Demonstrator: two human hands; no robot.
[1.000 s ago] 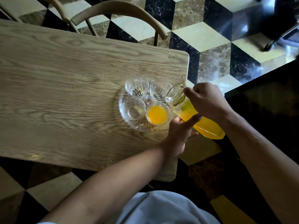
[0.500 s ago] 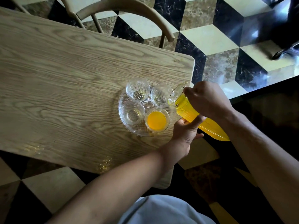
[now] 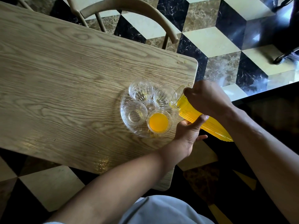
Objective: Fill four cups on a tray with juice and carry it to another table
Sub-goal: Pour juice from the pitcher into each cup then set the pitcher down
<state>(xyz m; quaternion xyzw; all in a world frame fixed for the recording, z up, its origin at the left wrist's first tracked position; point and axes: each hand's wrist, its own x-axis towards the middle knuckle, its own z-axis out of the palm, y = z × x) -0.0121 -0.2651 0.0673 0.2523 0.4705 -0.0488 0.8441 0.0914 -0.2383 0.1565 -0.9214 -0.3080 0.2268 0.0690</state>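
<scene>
A round clear glass tray (image 3: 127,131) sits near the right end of the wooden table (image 3: 64,88) with several clear cups on it. The near right cup (image 3: 159,121) holds orange juice. The far left cup (image 3: 140,90), near left cup (image 3: 134,113) and far right cup (image 3: 163,97) hold no juice. A ribbed glass jug of orange juice (image 3: 194,114) is tilted, its mouth over the far right cup. My right hand (image 3: 207,98) grips the jug near its top. From below, my left hand (image 3: 188,131) holds the jug's body.
A wooden chair (image 3: 129,7) stands at the table's far side. The table's right edge (image 3: 196,75) is just behind the jug. Small drops lie near the far right corner (image 3: 181,62). The floor is patterned tile; a dark object (image 3: 284,29) stands at top right.
The jug's mouth has stayed at the far right cup and the juice has run further toward its lip. The view has shifted slightly; both hands keep their hold.
</scene>
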